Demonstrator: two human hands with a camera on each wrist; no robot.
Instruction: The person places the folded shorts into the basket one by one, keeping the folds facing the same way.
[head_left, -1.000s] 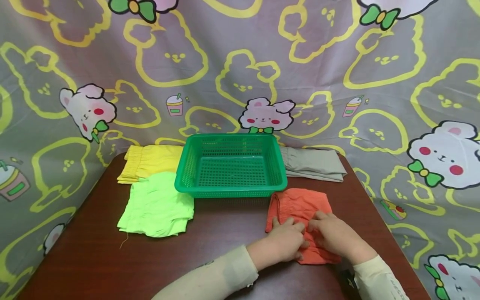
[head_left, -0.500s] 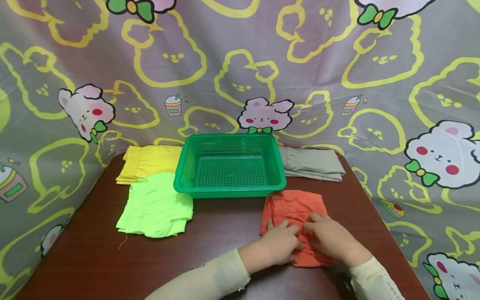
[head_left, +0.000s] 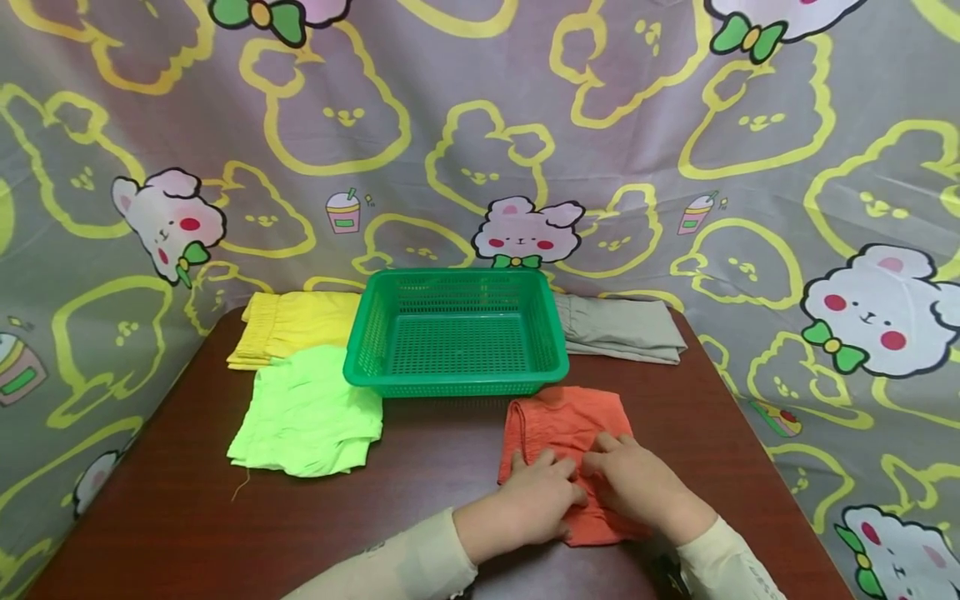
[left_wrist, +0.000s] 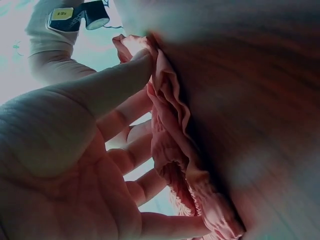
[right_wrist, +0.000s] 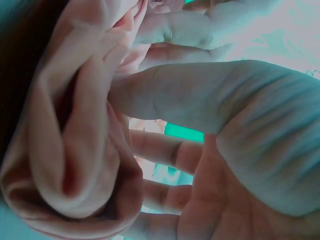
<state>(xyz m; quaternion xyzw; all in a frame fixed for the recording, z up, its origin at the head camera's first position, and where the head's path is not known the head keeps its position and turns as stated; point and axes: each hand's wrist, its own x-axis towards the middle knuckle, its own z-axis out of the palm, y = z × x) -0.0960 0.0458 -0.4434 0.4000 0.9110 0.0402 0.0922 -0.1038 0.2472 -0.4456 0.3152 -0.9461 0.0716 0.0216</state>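
Behind the desk hangs a cartoon-print curtain. Just before the right corner of the green basket lies the folded orange cloth. My left hand and right hand touch it, fingers spread, without gripping. Light, even pressure seems best, keeping layers aligned. Since a second ago, the cloth has slid leftward relative to the basket, slightly nearer me.

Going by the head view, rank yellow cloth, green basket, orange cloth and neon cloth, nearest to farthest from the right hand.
1. Orange cloth: touching the right hand.
2. Green basket: ahead and left.
3. Neon cloth: farther left.
4. Yellow cloth: far left, beyond the neon one.
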